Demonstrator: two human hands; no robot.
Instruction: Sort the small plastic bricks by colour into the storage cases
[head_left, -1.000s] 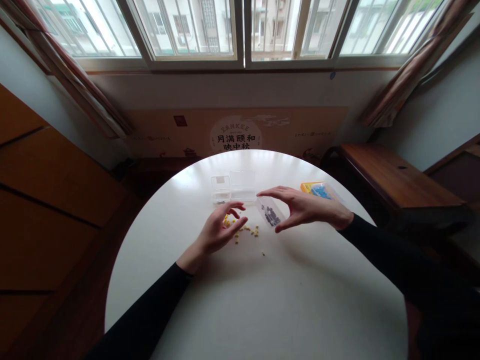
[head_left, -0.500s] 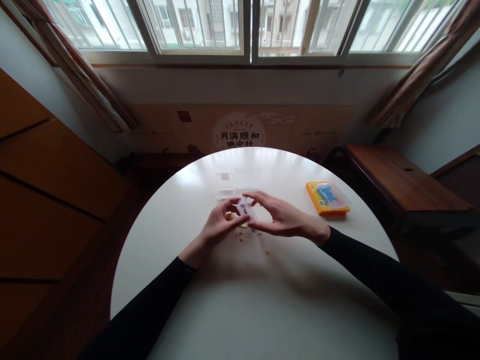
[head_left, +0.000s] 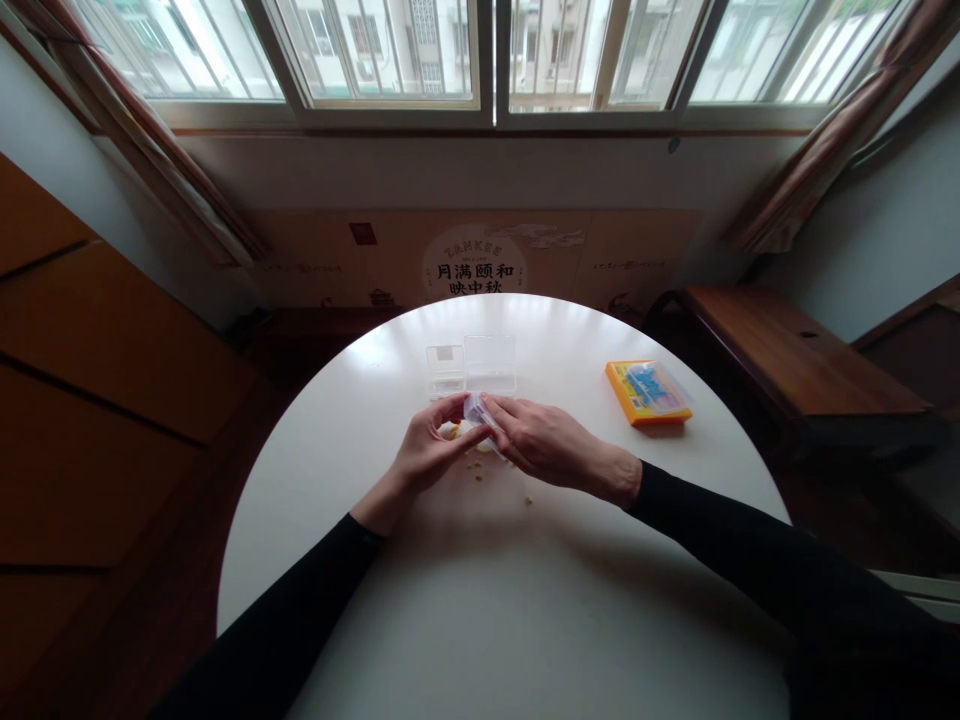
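Note:
Between my two hands, above the middle of the table, is a small clear plastic box [head_left: 475,408], tilted. My left hand [head_left: 429,443] grips it from the left with thumb and fingers. Against its right side my right hand [head_left: 547,437] presses with the fingers held together, covering much of it. What the box contains cannot be made out. Small yellowish pieces [head_left: 478,477] lie scattered on the table below, and something yellow [head_left: 454,431] shows behind my left thumb. Just beyond the hands stand two clear plastic cases, a smaller one [head_left: 446,368] and a larger one [head_left: 490,362].
The white round table [head_left: 480,620] carries everything. At its right side lies an orange-yellow box [head_left: 624,398] with a clear case [head_left: 660,388] holding something blue on top. A wooden stool or cabinet [head_left: 795,345] stands beyond the table's right edge, below the windows.
My right hand's fingers have closed in from a spread arch to lie flat against the box's right side. My left hand keeps its grip. The view has shifted slightly.

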